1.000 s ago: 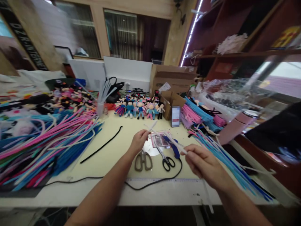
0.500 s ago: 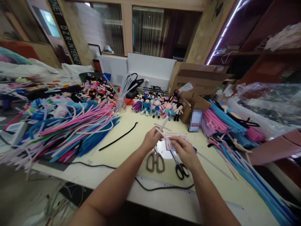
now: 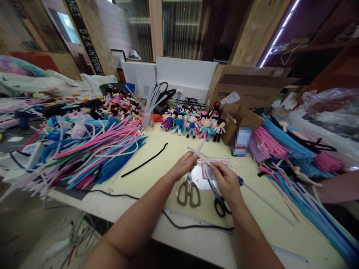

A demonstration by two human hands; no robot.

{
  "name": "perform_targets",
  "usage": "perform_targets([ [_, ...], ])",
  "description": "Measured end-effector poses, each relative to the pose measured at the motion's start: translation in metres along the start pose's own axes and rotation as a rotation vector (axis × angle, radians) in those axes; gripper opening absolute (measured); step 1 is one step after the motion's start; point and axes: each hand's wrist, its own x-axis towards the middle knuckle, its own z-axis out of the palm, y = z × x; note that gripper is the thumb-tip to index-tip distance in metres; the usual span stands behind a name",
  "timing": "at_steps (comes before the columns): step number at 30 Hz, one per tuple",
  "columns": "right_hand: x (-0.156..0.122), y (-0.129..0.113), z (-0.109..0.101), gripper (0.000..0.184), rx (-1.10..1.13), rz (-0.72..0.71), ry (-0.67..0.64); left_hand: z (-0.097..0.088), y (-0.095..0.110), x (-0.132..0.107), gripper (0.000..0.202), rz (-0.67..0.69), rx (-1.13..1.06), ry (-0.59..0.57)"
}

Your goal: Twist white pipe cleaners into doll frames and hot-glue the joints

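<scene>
White fuzzy strands (image 3: 200,147) cross between my two hands, over the desk (image 3: 176,147) and just beyond the tan-handled scissors (image 3: 189,188); whether they are one bent piece or several, I cannot tell. My left hand (image 3: 187,164) is closed on them, fingers curled in, right above the blade end of those scissors, with a pale tip poking up past my knuckles. My right hand (image 3: 226,179), to the right of the same scissors, pinches the other end between thumb and fingers. Under it, right of the tan-handled scissors, lie the black-handled scissors (image 3: 216,193), and beyond that pair's blades I see a pink-edged card (image 3: 206,172). Left of the tan-handled scissors rests a lone black strand (image 3: 144,163), and farther left a big heap of coloured strands (image 3: 109,149). A black cable (image 3: 196,226) curves on the near side of the tan-handled scissors. Well beyond them stands a crowd of small dolls (image 3: 192,125), and to their far right a phone (image 3: 242,141) leans upright near a cardboard box (image 3: 246,87).
</scene>
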Motion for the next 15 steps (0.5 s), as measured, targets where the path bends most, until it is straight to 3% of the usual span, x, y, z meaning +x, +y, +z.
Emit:
perform_targets([
  [6,-0.011,-0.017,-0.016,0.023,-0.099,-0.044,0.124,0.000,0.003,0.000,0.030,-0.068,-0.025,-0.037],
  [10,-0.016,-0.025,-0.019,0.020,-0.272,-0.111,0.049,0.000,0.001,0.000,0.025,-0.104,-0.064,-0.050],
  [15,-0.011,-0.012,-0.013,0.022,-0.373,-0.128,-0.010,0.000,0.002,0.000,0.023,-0.127,-0.160,-0.073],
])
